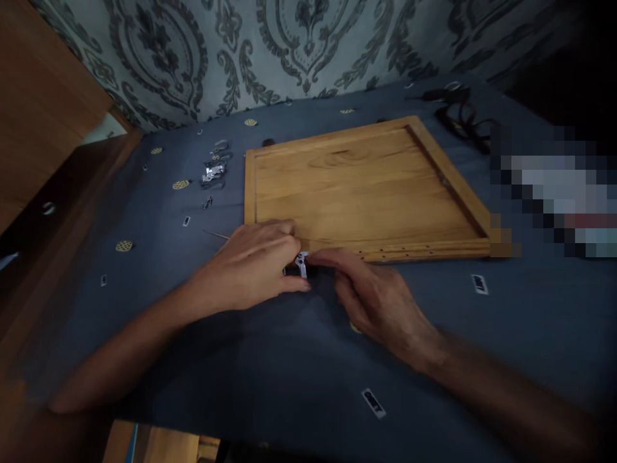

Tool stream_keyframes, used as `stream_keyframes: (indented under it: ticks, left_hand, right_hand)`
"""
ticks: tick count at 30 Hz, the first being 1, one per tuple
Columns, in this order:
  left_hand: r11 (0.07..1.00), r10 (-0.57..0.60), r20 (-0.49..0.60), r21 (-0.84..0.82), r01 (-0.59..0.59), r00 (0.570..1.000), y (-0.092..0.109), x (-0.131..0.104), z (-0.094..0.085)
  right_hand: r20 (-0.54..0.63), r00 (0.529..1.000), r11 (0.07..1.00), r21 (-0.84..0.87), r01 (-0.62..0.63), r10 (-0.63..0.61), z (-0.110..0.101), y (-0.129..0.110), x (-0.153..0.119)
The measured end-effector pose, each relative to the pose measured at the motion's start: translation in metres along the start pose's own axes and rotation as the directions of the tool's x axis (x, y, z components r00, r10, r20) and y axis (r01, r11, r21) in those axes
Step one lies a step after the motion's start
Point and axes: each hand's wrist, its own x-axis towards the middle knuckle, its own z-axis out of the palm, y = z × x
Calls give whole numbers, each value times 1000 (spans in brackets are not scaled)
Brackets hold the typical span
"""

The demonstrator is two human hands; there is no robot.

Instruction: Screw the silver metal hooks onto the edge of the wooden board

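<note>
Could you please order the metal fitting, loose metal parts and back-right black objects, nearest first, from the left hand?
1. Metal fitting: at the left hand.
2. Loose metal parts: left of the wooden panel.
3. Black objects: back right.

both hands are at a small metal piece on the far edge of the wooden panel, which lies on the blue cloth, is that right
Not quite: the head view shows the small metal piece at the near edge of the wooden panel, not the far one. The left hand and right hand are at it, and the panel lies on the blue cloth.
</note>
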Motion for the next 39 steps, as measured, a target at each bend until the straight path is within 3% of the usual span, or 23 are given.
stream_keyframes:
  ticks: [7, 15, 17, 19, 21, 23, 25, 28, 30, 34, 36, 39]
  left_hand:
    - [1000, 24, -7, -4, -24, 1000, -2, -1, 0]
    - [1000, 26, -3, -16, -26, 1000, -5, -2, 0]
    - [999, 22, -40, -33, -23, 999, -10, -6, -10]
    - [996, 15, -161, -80, -28, 987, -14, -11, -25]
    - [978, 6, -356, -191, -79, 934, -16, -16, -42]
    - [928, -70, -562, -340, -153, 824, -12, -18, -53]
    - [849, -98, -723, -419, -322, 684, -5, -16, -55]
    - [666, -92, -812, -481, -571, 576, 8, -5, -43]
    - [566, -159, -795, -559, -605, 586, 14, 4, -33]
    - [434, -309, -619, -767, -473, 722, 21, 14, -23]
    - [392, -340, -581, -803, -450, 740, 22, 15, -22]
    - [369, -361, -583, -806, -463, 727, 24, 15, -21]
  right_hand:
    - [5, 999, 998, -29, 49, -48, 0, 0, 2]
    - [63, 998, 999, -32, 9, -7, 0, 1, 1]
    - [58, 998, 999, -39, 2, 0, 0, 2, 1]
    - [54, 999, 999, -39, -5, 7, -1, 1, 1]
    - [62, 998, 999, -39, -19, 21, -2, 1, 2]
    - [70, 997, 998, -50, -32, 35, -3, 0, 2]
    - [74, 996, 997, -66, -35, 40, -4, -1, 3]
    - [78, 996, 996, -74, -38, 44, -5, -1, 3]
    - [89, 995, 996, -76, -46, 52, -5, -1, 3]
    - [97, 994, 997, -57, -46, 52, -5, -2, 3]
    - [89, 995, 998, -50, -37, 41, -5, -3, 3]
    - [94, 995, 998, -48, -42, 47, -6, -3, 5]
